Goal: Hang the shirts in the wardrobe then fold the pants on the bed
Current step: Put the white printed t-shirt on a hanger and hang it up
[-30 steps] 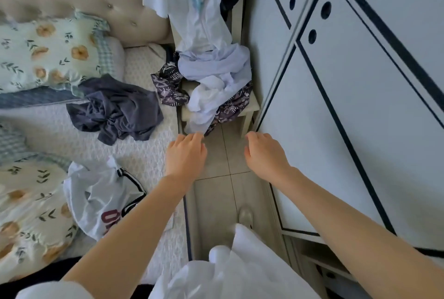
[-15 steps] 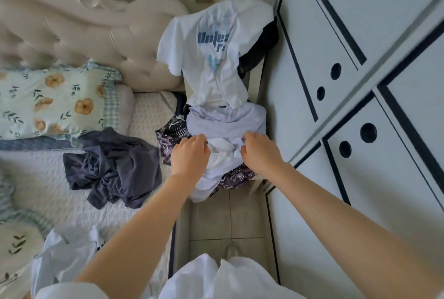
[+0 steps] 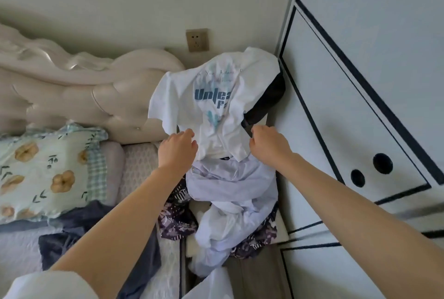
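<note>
White cotton fills centre frame: a white T-shirt (image 3: pixel 216 97) with blue block lettering hangs draped over an upright support, print toward the camera, hem crumpled. It sits in the gap between the bed (image 3: pixel 141 166), which has a pale quilted cover, and the white panelled wardrobe (image 3: pixel 360 118), which has black trim lines and round finger holes. The wardrobe doors in view sit flush. Left hand (image 3: pixel 177 149): at the shirt's lower left edge, fingers curled, fingertips touching the cloth. Cannot tell from this angle whether any fabric is pinched. Right hand (image 3: pixel 269 147): at the shirt's lower right edge, knuckles up, fingers curled under. Grasp likewise undetermined. A black garment (image 3: pixel 266 101) shows behind the shirt's right shoulder. Directly below the shirt lies a heap: a pale lilac garment (image 3: pixel 230 186) on top, bunched and trailing downward, with a dark patterned garment (image 3: pixel 175 222) under it showing on both sides. On the bed, near the left forearm, lies a crumpled slate-grey garment (image 3: pixel 72 238), type not discernible. Beside it is a floral pillow (image 3: pixel 48 171) with yellow blooms and a checked border, resting against the cream tufted headboard (image 3: pixel 84 87). A brass-coloured wall socket (image 3: pixel 197 40) sits on the wall above the shirt.
</note>
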Tool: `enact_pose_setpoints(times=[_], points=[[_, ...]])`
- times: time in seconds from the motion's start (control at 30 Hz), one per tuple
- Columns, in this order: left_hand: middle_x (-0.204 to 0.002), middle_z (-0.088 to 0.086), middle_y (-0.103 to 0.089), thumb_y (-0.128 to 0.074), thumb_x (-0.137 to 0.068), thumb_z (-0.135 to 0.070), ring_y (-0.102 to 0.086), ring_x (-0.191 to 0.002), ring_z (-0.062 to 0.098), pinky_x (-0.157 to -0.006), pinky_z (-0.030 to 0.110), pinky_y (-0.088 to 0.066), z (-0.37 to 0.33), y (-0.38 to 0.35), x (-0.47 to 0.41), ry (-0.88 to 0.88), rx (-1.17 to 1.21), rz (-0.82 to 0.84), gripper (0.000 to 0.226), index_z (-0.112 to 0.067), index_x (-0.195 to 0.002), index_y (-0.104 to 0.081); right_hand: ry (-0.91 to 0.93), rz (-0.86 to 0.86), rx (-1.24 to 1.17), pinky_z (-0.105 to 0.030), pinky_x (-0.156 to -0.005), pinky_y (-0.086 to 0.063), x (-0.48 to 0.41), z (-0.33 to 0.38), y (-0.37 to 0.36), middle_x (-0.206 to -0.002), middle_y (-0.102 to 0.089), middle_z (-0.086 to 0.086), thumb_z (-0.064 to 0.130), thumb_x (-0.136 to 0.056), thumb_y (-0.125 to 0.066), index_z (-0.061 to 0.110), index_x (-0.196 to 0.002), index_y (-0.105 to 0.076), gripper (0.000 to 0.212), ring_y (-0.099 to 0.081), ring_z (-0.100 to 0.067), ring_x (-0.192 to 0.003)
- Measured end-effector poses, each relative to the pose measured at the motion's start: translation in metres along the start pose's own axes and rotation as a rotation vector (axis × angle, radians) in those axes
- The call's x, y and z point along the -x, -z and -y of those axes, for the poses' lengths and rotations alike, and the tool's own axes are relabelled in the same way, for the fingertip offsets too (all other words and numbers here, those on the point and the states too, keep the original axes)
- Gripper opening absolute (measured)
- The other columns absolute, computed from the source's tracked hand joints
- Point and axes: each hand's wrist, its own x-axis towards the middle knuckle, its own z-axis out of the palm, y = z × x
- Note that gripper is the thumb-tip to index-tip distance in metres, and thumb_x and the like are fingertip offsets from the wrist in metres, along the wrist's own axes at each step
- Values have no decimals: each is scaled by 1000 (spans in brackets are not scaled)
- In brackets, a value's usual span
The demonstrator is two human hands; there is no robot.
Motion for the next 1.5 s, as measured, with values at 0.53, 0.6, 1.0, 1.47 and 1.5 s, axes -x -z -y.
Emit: enact_pose_setpoints(times=[0.53,0.6,1.0,1.47,1.5], points=[[-152,7,-40,-50,-100,-26,-37,-138,29,-110,44,-37,11,-6,-238,11,119,103,51,-14,-148,-37,-82,-100,-65,-44,-89,-45,-216,-39,60,-139,-40,-15,29,-101,-40,3,-137,-37,44,-42,-36,-119],[-152,8,-41,-51,-100,-27,-39,-138,30,-112,45,-37,11,-13,-254,17,86,114,52,-14,-148,-36,-108,-91,-114,-44,-96,-39,-238,-51,60,-144,-36,-17,31,-101,-39,3,-141,-34,49,-38,-39,-124],[-93,9,-69,-40,-103,-19,-60,-83,27,-75,39,-51,19,-28,-271,156,153,-71,31,-11,-98,-69,-340,6,-292,-46,-105,-28,-326,-87,42,-143,-39,-23,46,-99,-36,1,-143,-29,63,-34,-42,-131],[-64,2,-39,-39,-103,-22,-33,-61,19,-57,36,-27,-9,-5,-229,262,638,-237,35,-13,-70,-35,-118,-389,-512,-41,-82,-39,-306,-32,92,-67,-46,10,29,-96,-49,19,-81,-46,18,-50,-22,-74],[-65,3,-39,-39,-103,-19,-34,-61,19,-58,36,-28,-10,-5,-226,249,654,-218,33,-12,-70,-37,-78,-428,-550,-41,-80,-39,-299,-25,97,-66,-46,11,29,-96,-50,20,-81,-46,18,-48,-18,-71]])
